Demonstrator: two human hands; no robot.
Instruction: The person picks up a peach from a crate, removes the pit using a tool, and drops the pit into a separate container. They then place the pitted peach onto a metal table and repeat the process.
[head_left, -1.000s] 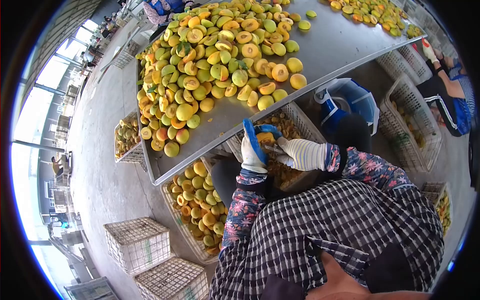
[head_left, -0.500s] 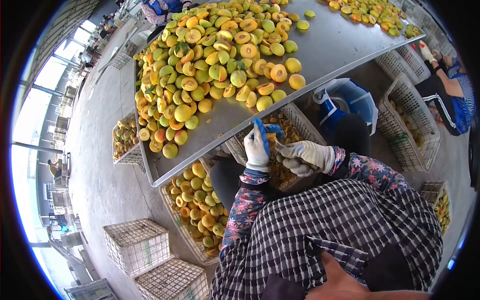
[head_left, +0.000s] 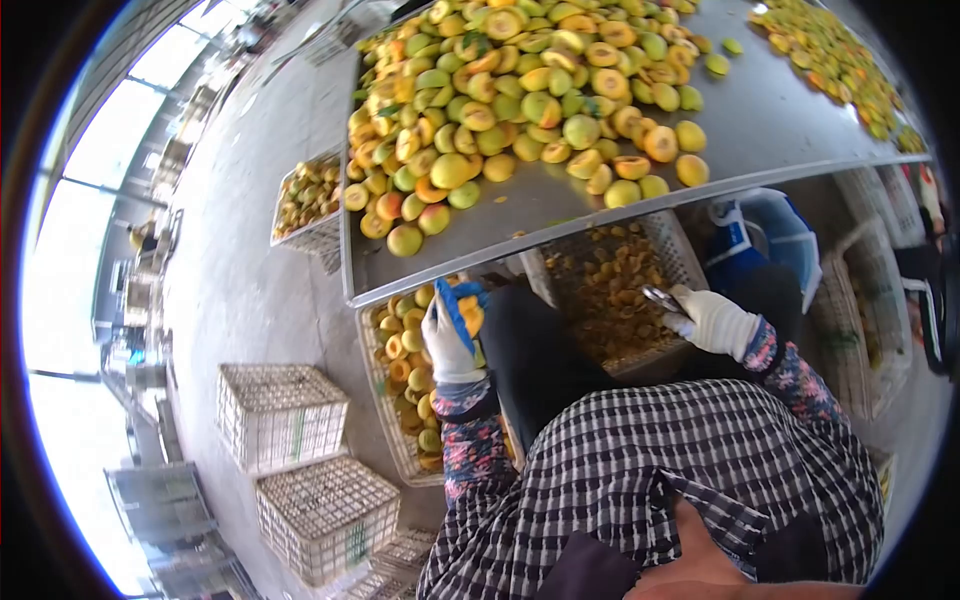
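Note:
My left hand (head_left: 447,340), in a white glove with blue covering on the fingers, is closed around a yellow peach half (head_left: 470,314). It is over a crate of peach halves (head_left: 405,375) beside my left knee. On the other side, my right hand (head_left: 718,322), in a white glove, grips a small metal tool (head_left: 661,298) whose exact kind I cannot make out. That tool is above the right side of a crate of brownish scraps (head_left: 615,285) between my knees. A large heap of cut peaches (head_left: 510,110) lies on the metal table (head_left: 560,208) ahead.
A blue bucket (head_left: 775,245) stands under the table at right, near more crates (head_left: 865,300). White lattice crates (head_left: 285,415) stand on the floor at left. Another filled crate (head_left: 310,200) is beyond the table's left edge. Smaller yellow pieces (head_left: 845,65) lie at the table's far right.
My hands, close together over the scraps crate before, have parted. The left moved left with the peach half to the filled crate; the right moved right with the tool. The camera view has shifted.

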